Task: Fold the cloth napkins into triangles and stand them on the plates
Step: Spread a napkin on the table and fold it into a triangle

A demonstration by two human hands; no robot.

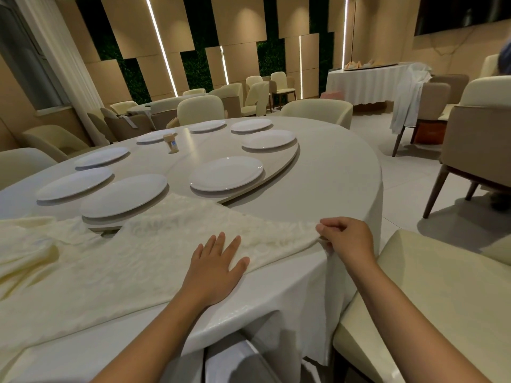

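A cream patterned cloth napkin (154,244) lies spread in a triangle shape on the round table's near edge, its far tip reaching the turntable. My left hand (215,261) presses flat on the napkin's near edge with fingers straight. My right hand (345,239) pinches the napkin's right corner at the table's rim. Several empty white plates stand on the turntable, the nearest ones being one plate (124,194) at the left and another plate (226,172) in the middle. More crumpled cream napkins (25,244) lie at the left.
The turntable (276,172) fills the table's centre, with a small toothpick holder (171,143) on it. A cream chair (431,299) stands close at my right. More chairs ring the table, and another draped table (365,81) stands at the back right.
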